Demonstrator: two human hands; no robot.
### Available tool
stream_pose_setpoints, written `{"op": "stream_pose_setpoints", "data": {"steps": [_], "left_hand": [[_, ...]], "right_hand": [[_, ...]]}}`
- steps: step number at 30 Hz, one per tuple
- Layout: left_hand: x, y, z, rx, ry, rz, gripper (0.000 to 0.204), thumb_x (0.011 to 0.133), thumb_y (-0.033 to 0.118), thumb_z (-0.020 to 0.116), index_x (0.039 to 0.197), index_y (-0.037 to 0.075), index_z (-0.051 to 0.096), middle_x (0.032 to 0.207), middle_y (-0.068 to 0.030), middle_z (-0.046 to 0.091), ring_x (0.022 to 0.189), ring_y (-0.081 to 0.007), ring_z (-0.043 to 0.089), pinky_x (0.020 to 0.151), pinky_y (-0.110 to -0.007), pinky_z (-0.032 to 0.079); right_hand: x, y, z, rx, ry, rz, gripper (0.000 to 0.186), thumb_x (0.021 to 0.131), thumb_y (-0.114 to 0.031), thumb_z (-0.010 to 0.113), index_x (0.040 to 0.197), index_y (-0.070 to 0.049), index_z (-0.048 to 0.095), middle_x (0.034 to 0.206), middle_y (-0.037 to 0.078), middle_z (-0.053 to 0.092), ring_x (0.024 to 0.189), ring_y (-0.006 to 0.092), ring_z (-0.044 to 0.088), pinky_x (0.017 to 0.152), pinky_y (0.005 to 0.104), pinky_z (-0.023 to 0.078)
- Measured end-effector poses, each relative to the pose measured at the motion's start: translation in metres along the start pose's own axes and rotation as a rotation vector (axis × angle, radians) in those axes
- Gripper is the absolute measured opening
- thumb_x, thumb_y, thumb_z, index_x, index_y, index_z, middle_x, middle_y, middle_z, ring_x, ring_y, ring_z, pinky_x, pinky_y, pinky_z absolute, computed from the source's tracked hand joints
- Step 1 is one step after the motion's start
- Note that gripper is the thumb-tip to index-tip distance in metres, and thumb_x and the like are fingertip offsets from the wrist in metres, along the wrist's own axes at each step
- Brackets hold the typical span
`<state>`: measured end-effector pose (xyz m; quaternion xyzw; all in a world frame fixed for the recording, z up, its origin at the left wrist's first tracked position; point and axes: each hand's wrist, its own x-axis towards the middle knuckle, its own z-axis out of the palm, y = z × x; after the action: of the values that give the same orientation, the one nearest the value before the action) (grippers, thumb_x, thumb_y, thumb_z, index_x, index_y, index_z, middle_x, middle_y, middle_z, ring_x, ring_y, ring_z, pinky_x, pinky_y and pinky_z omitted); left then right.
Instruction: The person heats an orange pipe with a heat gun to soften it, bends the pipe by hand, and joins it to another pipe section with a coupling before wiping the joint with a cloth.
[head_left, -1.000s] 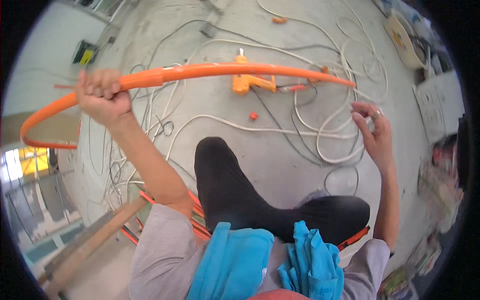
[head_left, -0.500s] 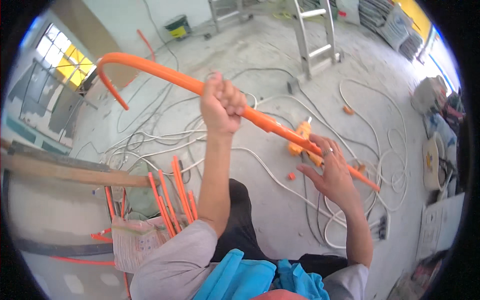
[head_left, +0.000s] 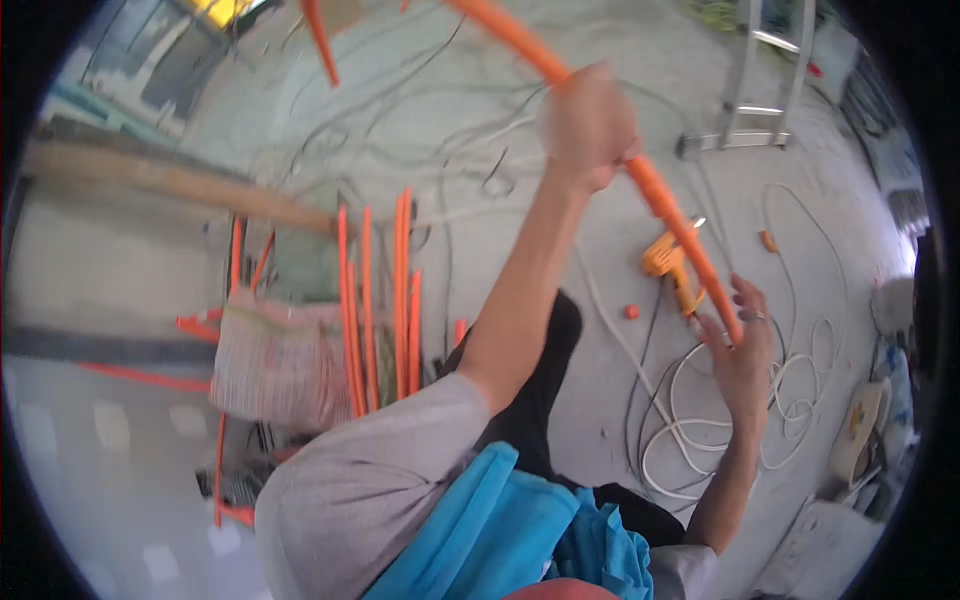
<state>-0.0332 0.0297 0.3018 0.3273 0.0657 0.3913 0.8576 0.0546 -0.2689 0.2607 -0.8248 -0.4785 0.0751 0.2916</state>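
Observation:
My left hand (head_left: 592, 125), smeared by motion, is closed around a long orange plastic conduit pipe (head_left: 655, 190). The pipe slants from the upper edge down to the right, and its upper bend runs out of view. A hanging orange end (head_left: 322, 45) shows at the upper left. At the lower end, my right hand (head_left: 745, 350) cups the pipe between thumb and curled fingers, with a ring on one finger. Beneath the pipe, on the floor, lies a yellow-orange heat gun (head_left: 668, 262) with a metal nozzle. A small orange piece (head_left: 631, 312) lies near it.
Several orange pipes (head_left: 405, 300) stand by a woven sack (head_left: 270, 350) at the left, near a wooden beam (head_left: 180, 185). White cables (head_left: 690, 430) loop over the concrete floor. A metal ladder (head_left: 750, 110) stands at the back right, a cream-coloured container (head_left: 858, 425) farther right.
The view has shifted. The pipe has swung from a shallow slant to a steeper one, its bent end moving up out of view. My right hand has closed in on its lower end.

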Motion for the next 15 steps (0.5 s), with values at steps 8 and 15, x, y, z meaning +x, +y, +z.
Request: {"op": "stream_pose_setpoints", "data": {"steps": [8, 15], "left_hand": [[-0.007, -0.007, -0.027, -0.048, -0.007, 0.099, 0.041, 0.095, 0.026, 0.062, 0.063, 0.017, 0.037, 0.047, 0.0030, 0.032, 0.037, -0.0110, 0.033, 0.038, -0.032, 0.031], [-0.007, -0.001, -0.036, -0.092, -0.017, 0.032, 0.047, 0.100, 0.029, 0.055, 0.060, 0.020, 0.032, 0.049, 0.0046, 0.032, 0.037, -0.0100, 0.033, 0.037, -0.030, 0.030]], "right_hand": [[-0.005, -0.005, 0.024, 0.021, 0.133, -0.030, 0.007, 0.096, -0.007, 0.070, 0.097, 0.000, 0.068, 0.092, 0.009, 0.070, 0.078, 0.0178, 0.065, 0.069, 0.0321, 0.052], [0.016, 0.001, 0.032, -0.144, 0.196, -0.146, 0.027, 0.094, -0.017, 0.075, 0.117, -0.003, 0.067, 0.114, 0.010, 0.071, 0.096, 0.0216, 0.066, 0.083, 0.0351, 0.051]]}}
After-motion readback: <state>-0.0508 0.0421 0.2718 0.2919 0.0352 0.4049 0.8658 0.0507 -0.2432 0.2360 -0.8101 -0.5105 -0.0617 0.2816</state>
